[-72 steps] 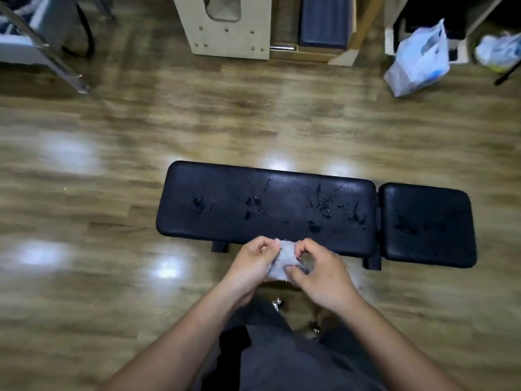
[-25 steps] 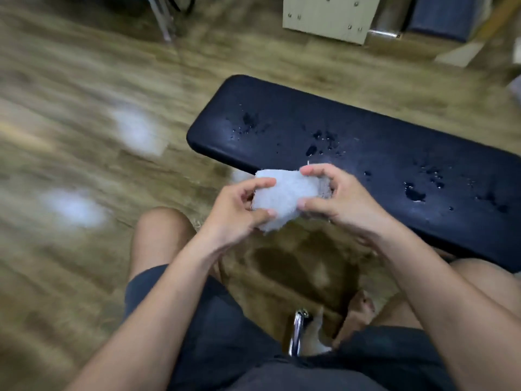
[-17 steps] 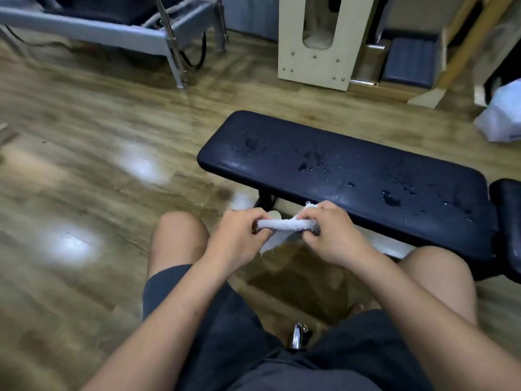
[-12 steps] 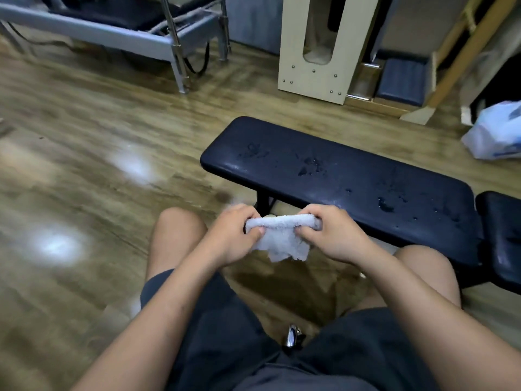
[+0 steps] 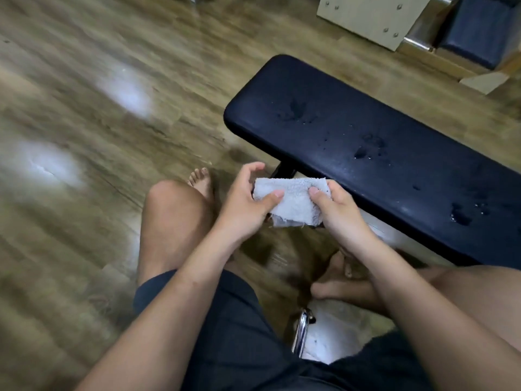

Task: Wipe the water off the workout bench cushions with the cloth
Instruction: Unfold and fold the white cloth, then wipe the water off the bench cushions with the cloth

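Both hands hold the folded cloth (image 5: pixel 293 204) between them, just in front of the near edge of the long cushion (image 5: pixel 394 131). The grip of the left hand (image 5: pixel 242 207) pinches its left end under the thumb, with the upper fingers loosely curled. The grip of the right hand (image 5: pixel 342 215) pinches the right end. The water drops (image 5: pixel 366 150) lie forward and to the right of the cloth, spread along the cushion's long axis, so I judge the right hand is nearer for the first stroke
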